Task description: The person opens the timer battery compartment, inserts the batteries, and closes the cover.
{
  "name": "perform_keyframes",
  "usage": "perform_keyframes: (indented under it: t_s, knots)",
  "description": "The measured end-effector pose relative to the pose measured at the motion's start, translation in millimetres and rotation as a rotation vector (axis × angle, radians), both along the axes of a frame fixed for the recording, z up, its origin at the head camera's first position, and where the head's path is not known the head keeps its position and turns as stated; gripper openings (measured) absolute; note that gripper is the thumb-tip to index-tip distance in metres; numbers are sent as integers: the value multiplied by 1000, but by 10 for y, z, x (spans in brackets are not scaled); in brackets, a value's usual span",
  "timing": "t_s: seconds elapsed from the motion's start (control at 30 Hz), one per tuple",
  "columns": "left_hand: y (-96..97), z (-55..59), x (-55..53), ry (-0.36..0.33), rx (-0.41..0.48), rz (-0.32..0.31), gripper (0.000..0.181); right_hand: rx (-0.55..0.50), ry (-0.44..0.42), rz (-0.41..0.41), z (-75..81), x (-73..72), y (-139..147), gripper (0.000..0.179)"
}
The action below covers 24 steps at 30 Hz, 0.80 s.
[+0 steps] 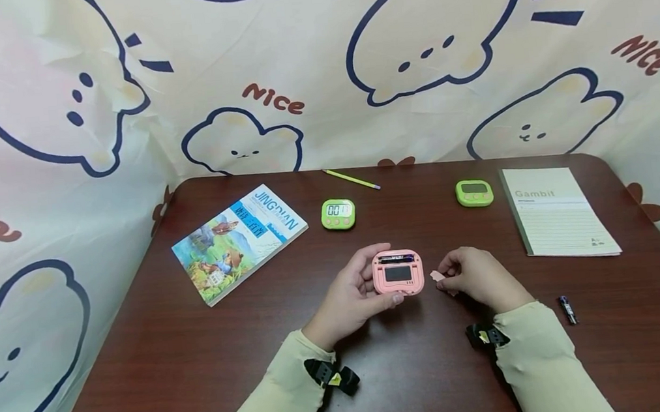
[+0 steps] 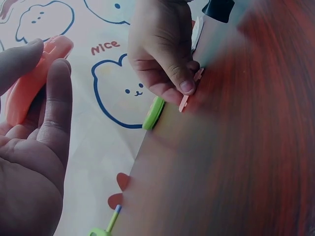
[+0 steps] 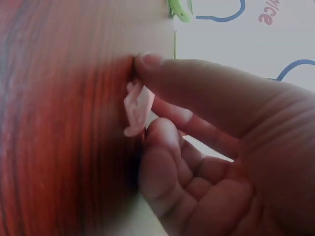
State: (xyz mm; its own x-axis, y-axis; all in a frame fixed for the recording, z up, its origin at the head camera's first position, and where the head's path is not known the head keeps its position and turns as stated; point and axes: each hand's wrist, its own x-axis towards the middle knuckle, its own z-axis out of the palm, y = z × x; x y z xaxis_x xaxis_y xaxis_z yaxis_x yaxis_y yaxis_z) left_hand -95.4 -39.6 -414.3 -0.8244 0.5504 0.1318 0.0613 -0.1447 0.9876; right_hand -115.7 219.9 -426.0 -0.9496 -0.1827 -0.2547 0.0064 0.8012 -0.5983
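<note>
My left hand grips a pink digital timer, its back toward the head camera. A dark battery lies in the open slot along the timer's upper edge. Just to the right, my right hand pinches a small pink battery cover between thumb and fingers, apart from the timer. In the right wrist view the cover shows small tabs along its edge. The left wrist view catches the timer edge-on between thumb and fingers. A loose battery lies on the table right of my right wrist.
On the dark wooden table, a picture-covered book lies at left. Behind my hands are a green timer, a second green timer and a yellow-green pencil. A notebook lies at right. Printed cloth hangs behind.
</note>
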Motion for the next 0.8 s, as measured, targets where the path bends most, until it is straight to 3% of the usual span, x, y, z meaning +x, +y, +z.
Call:
perform_keyframes:
  t_s: [0.27, 0.43, 0.53, 0.6, 0.8]
  knots:
    - [-4, 0, 4, -1, 6, -4, 74, 72, 73, 2, 1, 25, -31, 10]
    - [-11, 6, 3, 3, -8, 10, 75, 117, 56, -37, 22, 36, -16, 14]
    - [-16, 7, 0, 0, -18, 18, 75, 89, 54, -32, 14, 23, 15, 17]
    - [-19, 8, -1, -7, -21, 20, 75, 54, 105, -64, 7, 8, 49, 21]
    - [-11, 4, 5, -24, -24, 11, 75, -124, 332, -267, 109, 12, 100, 28]
